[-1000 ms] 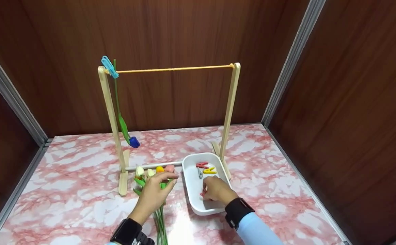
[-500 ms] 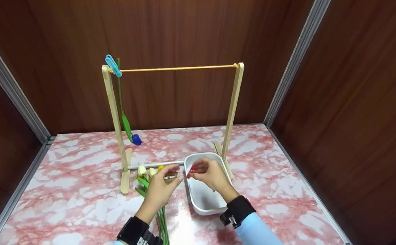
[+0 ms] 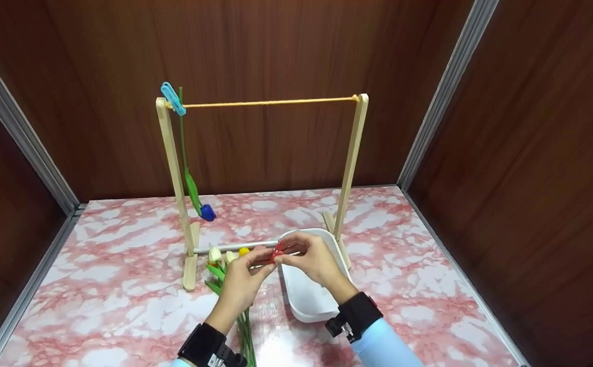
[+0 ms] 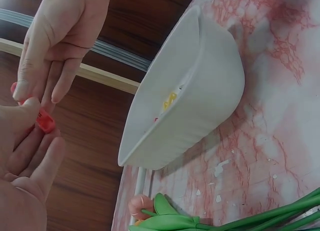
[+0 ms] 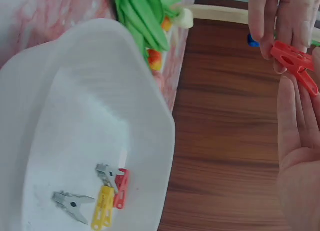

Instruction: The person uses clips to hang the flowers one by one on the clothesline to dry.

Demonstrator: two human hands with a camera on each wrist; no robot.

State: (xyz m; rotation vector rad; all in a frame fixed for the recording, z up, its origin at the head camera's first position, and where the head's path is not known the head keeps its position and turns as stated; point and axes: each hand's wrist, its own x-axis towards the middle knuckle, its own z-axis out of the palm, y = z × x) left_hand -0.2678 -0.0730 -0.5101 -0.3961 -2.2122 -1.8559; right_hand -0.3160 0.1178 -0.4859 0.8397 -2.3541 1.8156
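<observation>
A red clothespin [image 3: 277,253] is raised in front of me, between both hands. My right hand [image 3: 319,262] pinches one end between thumb and fingers. At the other end, the thumb and fingertips of my left hand [image 3: 241,280] close on it. The right wrist view shows the clothespin [image 5: 295,63] slanting across the fingers. Beneath the hands stands a white tub [image 3: 296,306]. Inside it lie a yellow clothespin [image 5: 103,207], a red one [image 5: 121,188] and grey ones [image 5: 72,205]. A bunch of tulips [image 3: 215,255] lies under my left hand, partly hidden.
Behind the hands rises a wooden frame [image 3: 350,163] with an orange cord [image 3: 271,103] strung across its top. A light blue clothespin [image 3: 173,98] holds a blue tulip [image 3: 207,212] head down at the cord's left end. Brown panels [image 3: 276,51] enclose the marbled table [image 3: 123,275].
My right hand has lifted the red clothespin out of the tub and brought it left to my left hand. My left fingers have closed on it. The head view has shifted slightly.
</observation>
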